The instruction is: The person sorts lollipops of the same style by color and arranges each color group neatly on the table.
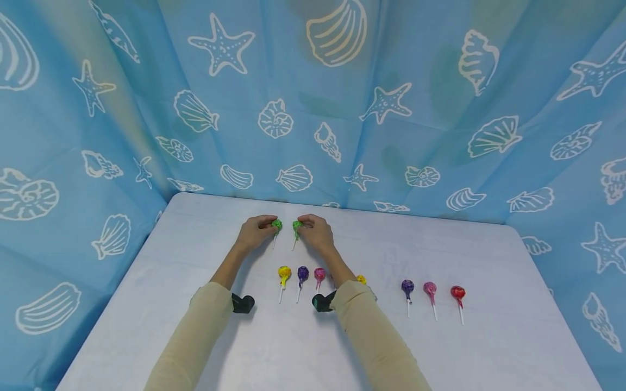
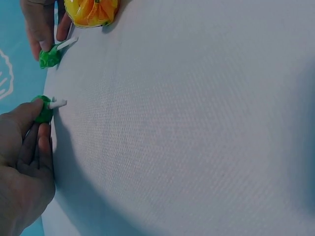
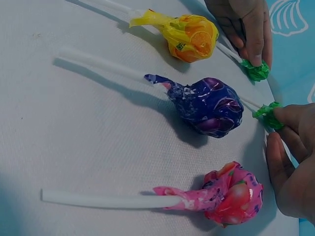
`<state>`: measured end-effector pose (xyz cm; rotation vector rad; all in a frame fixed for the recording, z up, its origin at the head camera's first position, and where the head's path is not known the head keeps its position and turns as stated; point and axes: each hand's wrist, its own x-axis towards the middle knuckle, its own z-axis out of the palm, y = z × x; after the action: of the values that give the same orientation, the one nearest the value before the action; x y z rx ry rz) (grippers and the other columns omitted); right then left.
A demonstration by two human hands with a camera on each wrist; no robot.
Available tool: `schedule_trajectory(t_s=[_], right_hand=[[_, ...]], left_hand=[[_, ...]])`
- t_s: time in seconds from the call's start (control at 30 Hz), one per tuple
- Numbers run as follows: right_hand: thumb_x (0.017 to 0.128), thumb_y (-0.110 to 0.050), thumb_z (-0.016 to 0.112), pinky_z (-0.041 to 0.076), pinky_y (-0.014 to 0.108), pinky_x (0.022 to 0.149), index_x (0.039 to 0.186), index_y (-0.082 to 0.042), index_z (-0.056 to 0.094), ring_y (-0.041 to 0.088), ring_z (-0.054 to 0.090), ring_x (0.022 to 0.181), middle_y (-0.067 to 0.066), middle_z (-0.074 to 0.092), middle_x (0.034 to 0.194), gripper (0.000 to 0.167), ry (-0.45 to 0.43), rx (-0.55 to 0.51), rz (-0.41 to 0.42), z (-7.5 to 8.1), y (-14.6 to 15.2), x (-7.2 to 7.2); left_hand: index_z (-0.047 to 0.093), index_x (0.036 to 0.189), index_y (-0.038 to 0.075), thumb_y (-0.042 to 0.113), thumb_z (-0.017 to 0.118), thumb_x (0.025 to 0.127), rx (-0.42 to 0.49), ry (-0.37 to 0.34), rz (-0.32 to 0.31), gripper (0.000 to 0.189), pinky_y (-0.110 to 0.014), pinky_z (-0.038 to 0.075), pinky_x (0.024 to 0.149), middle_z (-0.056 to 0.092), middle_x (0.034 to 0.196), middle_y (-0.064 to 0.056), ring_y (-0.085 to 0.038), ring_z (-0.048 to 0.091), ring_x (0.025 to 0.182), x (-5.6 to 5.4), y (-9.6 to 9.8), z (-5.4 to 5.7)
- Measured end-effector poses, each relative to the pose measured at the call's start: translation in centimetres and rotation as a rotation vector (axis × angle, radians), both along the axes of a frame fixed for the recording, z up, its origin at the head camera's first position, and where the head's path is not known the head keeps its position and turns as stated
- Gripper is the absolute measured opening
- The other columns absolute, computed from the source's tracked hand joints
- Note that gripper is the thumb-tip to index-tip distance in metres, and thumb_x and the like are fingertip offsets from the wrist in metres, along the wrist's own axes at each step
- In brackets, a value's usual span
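Observation:
Near the far side of the table, my left hand (image 1: 256, 232) pinches the head of a green lollipop (image 1: 277, 224) between thumb and fingers. Just to its right, my right hand (image 1: 316, 233) pinches a second green lollipop (image 1: 296, 227) the same way. Both white sticks point toward me, and a small gap parts the two sweets. Closer to me lie a yellow lollipop (image 1: 285, 272), a purple lollipop (image 1: 303, 273) and a pink lollipop (image 1: 320, 274) in a row. In the right wrist view the purple lollipop (image 3: 211, 107) and pink lollipop (image 3: 234, 194) show large.
Another yellow lollipop (image 1: 361, 279) is mostly hidden by the right sleeve. Farther right lie a purple lollipop (image 1: 407, 287), a pink one (image 1: 430, 289) and a red one (image 1: 458, 294). A blue shell-patterned curtain (image 1: 303, 108) hangs behind the white table (image 1: 195, 228).

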<state>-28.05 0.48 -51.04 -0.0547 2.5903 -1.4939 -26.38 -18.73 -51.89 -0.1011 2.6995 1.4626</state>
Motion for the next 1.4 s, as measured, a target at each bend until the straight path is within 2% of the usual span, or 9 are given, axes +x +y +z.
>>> schedule_trajectory(t_s=[0.2,0.5,0.83,1.13,1.4], right_hand=[[0.094,-0.015,0.07,0.033,0.051,0.11,0.121,-0.01,0.07,0.028,0.056,0.123,0.007,0.069,0.122,0.028,-0.01,0.007,0.009,0.2,0.1,0.1],[0.093,-0.014,0.07,0.04,0.045,0.106,0.122,-0.01,0.069,0.026,0.06,0.118,0.006,0.069,0.123,0.029,0.0,-0.002,0.009,-0.2,0.2,-0.2],[0.095,-0.014,0.068,0.042,0.042,0.106,0.124,-0.011,0.067,0.025,0.057,0.121,0.006,0.067,0.126,0.03,0.002,0.014,0.018,0.0,1.1,0.1],[0.095,-0.016,0.068,0.045,0.04,0.103,0.123,-0.011,0.067,0.025,0.059,0.119,0.005,0.067,0.122,0.029,0.006,0.034,0.0,-0.3,3.4,-0.3],[0.095,-0.019,0.068,0.055,0.037,0.086,0.121,-0.006,0.068,0.026,0.063,0.11,0.008,0.07,0.115,0.029,0.035,0.006,0.041,1.0,6.2,0.4]], left_hand=[[0.062,0.135,0.005,0.017,0.068,0.096,-0.004,-0.004,0.009,0.042,-0.044,0.047,0.095,0.067,0.117,-0.013,-0.027,0.058,0.105,0.1,0.1,0.0],[0.061,0.136,0.005,0.019,0.068,0.096,0.002,-0.002,0.016,0.043,-0.043,0.046,0.091,0.066,0.111,-0.012,-0.026,0.056,0.101,0.2,0.1,0.1],[0.059,0.138,0.004,0.02,0.068,0.096,0.031,0.002,0.007,0.046,-0.046,0.045,0.1,0.065,0.124,-0.015,-0.029,0.057,0.114,0.6,-0.1,0.2],[0.054,0.138,-0.002,0.016,0.066,0.098,0.125,-0.003,-0.004,0.046,-0.044,0.044,0.104,0.06,0.133,-0.02,-0.033,0.055,0.123,0.8,-1.0,0.1],[0.051,0.14,0.001,0.016,0.066,0.098,0.148,-0.04,0.052,0.047,-0.043,0.047,0.101,0.06,0.13,-0.02,-0.033,0.057,0.12,1.2,-1.6,0.2]])
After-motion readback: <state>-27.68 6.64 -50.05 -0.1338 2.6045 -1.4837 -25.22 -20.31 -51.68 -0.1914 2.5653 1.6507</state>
